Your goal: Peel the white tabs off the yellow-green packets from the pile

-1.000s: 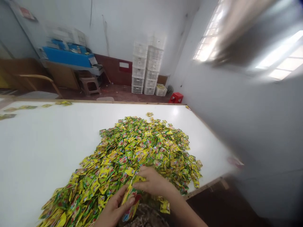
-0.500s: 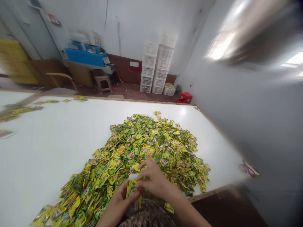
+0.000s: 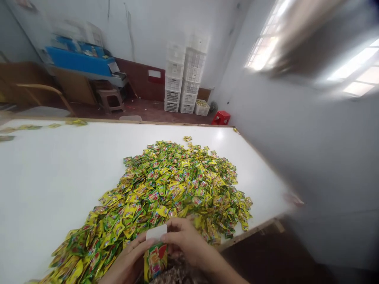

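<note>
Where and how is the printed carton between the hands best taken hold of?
Probably by the long sides of the printed carton, with the left hand coming from the left. Its flat face shows to the camera and a white flap juts from its far end, so a side grip should leave that flap free for the right hand.

Inside of the box (image 3: 155,260) hidden

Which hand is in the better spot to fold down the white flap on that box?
Probably the right hand: its fingertips are at the white flap's right edge. The left hand is on the box's left side and seems to be steadying it.
</note>
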Demonstrator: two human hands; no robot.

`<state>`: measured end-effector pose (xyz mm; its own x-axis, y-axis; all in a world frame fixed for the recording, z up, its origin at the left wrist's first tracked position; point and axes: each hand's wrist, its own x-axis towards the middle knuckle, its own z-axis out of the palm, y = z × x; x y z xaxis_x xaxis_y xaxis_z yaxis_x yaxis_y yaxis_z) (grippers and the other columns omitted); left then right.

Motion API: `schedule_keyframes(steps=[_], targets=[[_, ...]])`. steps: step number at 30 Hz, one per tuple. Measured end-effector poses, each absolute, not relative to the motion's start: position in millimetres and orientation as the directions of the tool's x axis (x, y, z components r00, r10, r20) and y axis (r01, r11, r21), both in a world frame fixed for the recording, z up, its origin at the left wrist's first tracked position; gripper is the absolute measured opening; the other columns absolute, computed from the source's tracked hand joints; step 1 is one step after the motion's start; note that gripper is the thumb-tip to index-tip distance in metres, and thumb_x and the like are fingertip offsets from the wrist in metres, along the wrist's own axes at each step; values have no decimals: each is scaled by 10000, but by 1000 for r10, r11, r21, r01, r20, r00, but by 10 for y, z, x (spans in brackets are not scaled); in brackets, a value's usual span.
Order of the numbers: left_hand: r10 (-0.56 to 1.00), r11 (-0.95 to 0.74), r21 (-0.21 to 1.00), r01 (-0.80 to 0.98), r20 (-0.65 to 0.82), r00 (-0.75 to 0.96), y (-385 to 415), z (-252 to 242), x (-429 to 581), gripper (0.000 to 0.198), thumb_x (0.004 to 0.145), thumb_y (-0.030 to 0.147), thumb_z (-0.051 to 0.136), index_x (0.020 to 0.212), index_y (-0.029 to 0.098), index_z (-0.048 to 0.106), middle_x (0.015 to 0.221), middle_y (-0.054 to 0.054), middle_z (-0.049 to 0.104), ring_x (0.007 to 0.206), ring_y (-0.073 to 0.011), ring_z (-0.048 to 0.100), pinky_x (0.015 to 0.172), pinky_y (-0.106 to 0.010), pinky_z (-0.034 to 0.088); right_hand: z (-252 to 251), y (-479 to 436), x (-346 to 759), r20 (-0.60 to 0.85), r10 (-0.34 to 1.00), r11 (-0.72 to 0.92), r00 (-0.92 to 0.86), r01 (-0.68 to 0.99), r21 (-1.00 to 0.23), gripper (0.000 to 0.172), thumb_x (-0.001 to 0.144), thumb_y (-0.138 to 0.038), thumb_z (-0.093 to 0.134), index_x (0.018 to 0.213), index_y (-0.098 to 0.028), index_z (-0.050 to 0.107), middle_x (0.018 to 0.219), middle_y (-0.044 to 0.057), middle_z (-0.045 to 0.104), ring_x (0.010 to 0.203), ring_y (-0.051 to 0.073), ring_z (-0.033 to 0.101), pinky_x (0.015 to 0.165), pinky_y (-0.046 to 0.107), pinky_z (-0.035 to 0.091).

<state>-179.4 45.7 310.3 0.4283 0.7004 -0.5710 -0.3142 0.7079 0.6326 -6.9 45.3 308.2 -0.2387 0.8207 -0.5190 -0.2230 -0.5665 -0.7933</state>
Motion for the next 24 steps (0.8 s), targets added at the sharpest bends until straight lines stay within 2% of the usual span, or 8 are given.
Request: schedule_keyframes(steps=[4, 6, 9, 11, 14, 18, 20, 24], targets=[[677, 723, 620, -304, -551, 487, 552, 3185, -1855, 350, 712, 316, 788, 1024, 174, 719, 942, -88, 750, 810, -242, 693, 733, -323, 534, 3035, 564, -97, -625, 706, -708, -333, -324, -628, 251, 526, -141, 720, 718, -190, 567, 478, -108, 424, 371, 35, 260, 369, 169, 135], [718, 687, 661, -301, -554, 423, 580, 3151, -1879, 320, 690, 361, 809, 928, 166, 721, 862, -68, 745, 742, -209, 677, 692, -295, 524, 3047, 579, -103, -602, 729, -684, -326, -342, -644, 240, 561, -187, 730, 771, -177, 614, 532, -86, 473, 402, 38, 313, 382, 168, 180], [779, 618, 745, -252, -536, 325, 588, 3085, -1919, 346, 672, 413, 816, 891, 161, 726, 822, -54, 749, 717, -183, 656, 670, -257, 492, 3064, 539, -115, -510, 789, -612, -343, -365, -702, 283, 646, -294, 743, 877, -139, 693, 672, -16, 587, 473, 60, 441, 441, 191, 332], [807, 574, 792, -210, -503, 309, 576, 3062, -1946, 344, 674, 419, 812, 883, 157, 734, 817, -53, 751, 726, -180, 648, 667, -249, 475, 3060, 508, -143, -504, 810, -585, -300, -350, -731, 243, 666, -296, 728, 847, -135, 714, 621, -23, 564, 438, 59, 405, 418, 195, 328], [839, 521, 833, -185, -460, 291, 553, 3045, -1977, 300, 697, 420, 790, 853, 169, 739, 783, -31, 742, 686, -163, 627, 618, -231, 442, 3065, 499, -197, -537, 825, -565, -177, -260, -783, 160, 670, -246, 710, 805, -166, 732, 521, -57, 494, 378, 51, 307, 348, 182, 237], [907, 406, 905, -126, -382, 181, 535, 2984, -2007, 273, 715, 421, 767, 868, 195, 771, 813, -48, 765, 751, -214, 663, 656, -263, 472, 3133, 539, -210, -445, 866, -478, -227, -116, -871, 232, 776, -359, 709, 913, -183, 772, 626, -12, 598, 437, 70, 418, 404, 189, 351], [925, 368, 926, -86, -356, 131, 516, 2943, -2014, 242, 718, 416, 760, 814, 195, 791, 804, -63, 772, 803, -252, 677, 727, -299, 495, 3165, 557, -203, -417, 877, -438, -237, -43, -898, 285, 812, -432, 689, 876, -172, 786, 635, 5, 611, 458, 78, 441, 440, 203, 399], [933, 355, 931, -86, -346, 99, 471, 2891, -2003, 244, 762, 409, 718, 859, 198, 793, 860, -67, 770, 861, -265, 674, 787, -317, 504, 3161, 582, -231, -443, 874, -453, -200, -2, -892, 263, 747, -422, 760, 815, -168, 777, 613, -2, 617, 460, 85, 467, 431, 199, 405]])
